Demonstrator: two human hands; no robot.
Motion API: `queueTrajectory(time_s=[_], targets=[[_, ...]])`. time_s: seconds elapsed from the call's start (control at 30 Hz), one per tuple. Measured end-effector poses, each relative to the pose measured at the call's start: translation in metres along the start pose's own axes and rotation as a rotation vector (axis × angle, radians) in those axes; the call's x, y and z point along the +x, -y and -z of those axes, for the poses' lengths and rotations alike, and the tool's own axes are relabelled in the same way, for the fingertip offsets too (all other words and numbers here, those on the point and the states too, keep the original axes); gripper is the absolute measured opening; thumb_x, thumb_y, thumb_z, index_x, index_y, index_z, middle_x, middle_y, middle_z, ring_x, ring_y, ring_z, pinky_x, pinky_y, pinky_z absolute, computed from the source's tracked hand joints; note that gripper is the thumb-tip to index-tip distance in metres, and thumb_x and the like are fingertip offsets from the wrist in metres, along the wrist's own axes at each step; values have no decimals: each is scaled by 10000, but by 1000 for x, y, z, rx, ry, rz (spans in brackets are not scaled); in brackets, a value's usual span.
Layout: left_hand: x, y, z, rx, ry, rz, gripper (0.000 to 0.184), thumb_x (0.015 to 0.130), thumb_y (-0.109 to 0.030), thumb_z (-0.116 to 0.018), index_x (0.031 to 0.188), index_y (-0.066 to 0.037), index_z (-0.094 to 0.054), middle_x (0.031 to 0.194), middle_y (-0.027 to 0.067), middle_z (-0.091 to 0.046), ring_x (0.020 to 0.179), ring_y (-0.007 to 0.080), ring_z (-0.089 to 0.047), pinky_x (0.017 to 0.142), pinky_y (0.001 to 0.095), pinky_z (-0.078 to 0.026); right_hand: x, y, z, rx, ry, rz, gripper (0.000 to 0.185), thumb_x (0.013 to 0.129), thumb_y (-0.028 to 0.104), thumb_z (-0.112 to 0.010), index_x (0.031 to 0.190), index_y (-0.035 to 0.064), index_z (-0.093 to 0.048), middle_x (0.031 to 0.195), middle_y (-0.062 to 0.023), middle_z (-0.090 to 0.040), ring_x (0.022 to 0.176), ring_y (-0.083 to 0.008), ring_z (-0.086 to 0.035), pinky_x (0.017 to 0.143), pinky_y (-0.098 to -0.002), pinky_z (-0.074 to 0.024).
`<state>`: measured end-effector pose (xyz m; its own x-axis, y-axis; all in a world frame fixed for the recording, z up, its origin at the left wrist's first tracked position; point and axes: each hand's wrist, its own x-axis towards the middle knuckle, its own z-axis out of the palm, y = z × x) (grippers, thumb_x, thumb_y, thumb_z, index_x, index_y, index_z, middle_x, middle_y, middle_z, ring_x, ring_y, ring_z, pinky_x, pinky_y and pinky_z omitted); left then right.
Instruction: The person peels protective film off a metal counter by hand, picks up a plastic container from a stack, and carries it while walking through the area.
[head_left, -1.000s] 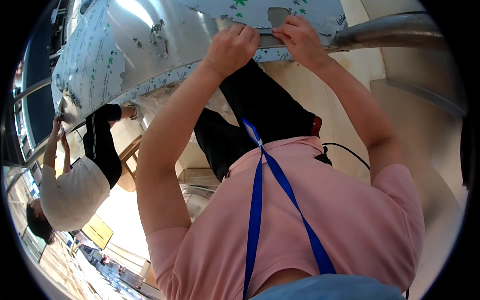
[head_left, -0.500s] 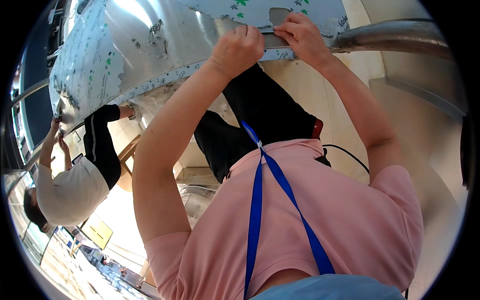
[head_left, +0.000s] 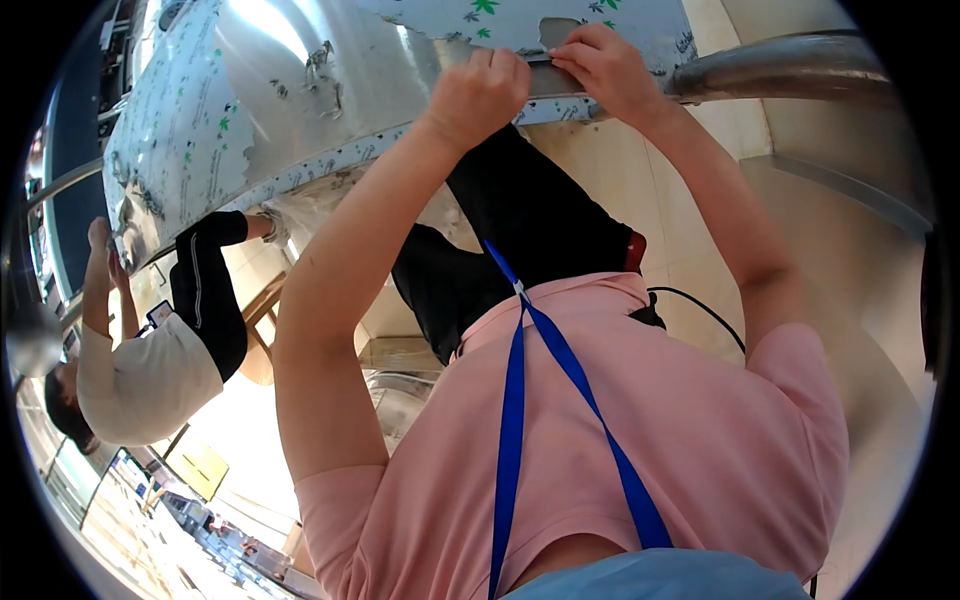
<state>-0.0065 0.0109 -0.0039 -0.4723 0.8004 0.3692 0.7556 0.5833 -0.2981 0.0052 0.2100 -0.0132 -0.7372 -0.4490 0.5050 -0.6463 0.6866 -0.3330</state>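
Note:
A shiny metal sheet [head_left: 290, 110] spans the top of the view, partly covered by torn protective film [head_left: 190, 120] printed with green leaves and lettering. My left hand [head_left: 480, 95] is closed at the sheet's near edge; what its fingers hold is hidden. To its right, my right hand [head_left: 608, 72] pinches at the ragged film border, thumb and forefinger together. Between the two hands a strip of bare metal [head_left: 552, 80] shows. Scraps of torn film [head_left: 322, 70] cling to the sheet further left.
A co-worker [head_left: 150, 385] in a white top sits at left, hands at the sheet's far left end. A thick metal tube [head_left: 790, 72] runs off to the right. Below the sheet are a wooden stool [head_left: 262, 320] and clear plastic [head_left: 310, 205]. A blue lanyard [head_left: 510, 430] hangs from my neck.
My fingers stay at nearly the same spot on the edge, with only a slight shift. The co-worker's upper hand has moved up a little, and the whole view has drifted slightly.

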Motion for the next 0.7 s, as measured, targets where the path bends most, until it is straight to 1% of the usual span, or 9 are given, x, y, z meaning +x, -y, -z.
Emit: queueTrajectory(time_s=[0.07,0.13,0.23,0.27,0.37,0.47,0.57,0.67,0.7], targets=[[-1,7,-1,-70,-86,12,134,650,-115,-552,778,-77,-568,712,1,-507,707,130,-568,537,232,-482,2,0,3,-151,-12,133,157,696,66,-626,851,39,-628,781,-49,-546,764,-210,-551,678,-294,-471],[-4,9,0,-97,-63,-3,132,661,-110,-549,787,-74,-566,727,6,-514,714,137,-567,549,237,-483,-1,1,4,-311,4,211,118,687,88,-597,798,52,-609,750,-38,-529,763,-202,-545,680,-288,-470],[-9,9,-2,-141,-97,-36,126,673,-108,-548,793,-70,-561,758,14,-527,726,147,-566,563,242,-484,-5,9,9,-416,53,239,117,661,93,-568,775,67,-570,729,-25,-516,724,-163,-552,649,-251,-476],[-10,8,0,-155,-115,-47,124,676,-108,-548,793,-69,-559,769,17,-531,731,150,-566,566,243,-484,-5,11,8,-424,56,243,99,658,93,-566,755,70,-561,723,-25,-512,718,-160,-551,639,-249,-475],[-10,9,5,-173,-38,-26,127,677,-110,-551,796,-64,-560,795,22,-546,741,155,-568,575,243,-489,-2,17,7,-470,71,260,62,647,92,-562,704,75,-542,705,-29,-503,694,-156,-549,611,-243,-472],[-5,11,5,-141,-135,-26,73,640,-109,-559,688,-63,-591,668,13,-531,660,153,-567,532,236,-481,1,25,11,-524,132,270,46,634,91,-562,671,72,-542,680,-41,-497,658,-161,-541,590,-237,-467],[-4,8,7,-81,-36,-30,55,622,-107,-567,644,-66,-597,637,22,-541,634,153,-569,532,231,-483,1,31,11,-508,191,238,34,624,86,-563,640,66,-541,653,-55,-488,625,-173,-533,571,-239,-464],[-3,9,7,-46,-58,-89,35,593,-107,-578,592,-73,-590,598,33,-538,612,152,-571,528,222,-480,0,38,7,-483,216,201,33,619,79,-563,635,57,-544,644,-64,-484,615,-187,-532,557,-247,-463],[-3,10,8,-43,-18,-94,37,611,-112,-572,612,-79,-588,625,28,-538,633,149,-572,537,226,-483,1,39,6,-468,224,190,37,619,77,-562,641,52,-546,647,-67,-485,621,-191,-535,553,-251,-464]])
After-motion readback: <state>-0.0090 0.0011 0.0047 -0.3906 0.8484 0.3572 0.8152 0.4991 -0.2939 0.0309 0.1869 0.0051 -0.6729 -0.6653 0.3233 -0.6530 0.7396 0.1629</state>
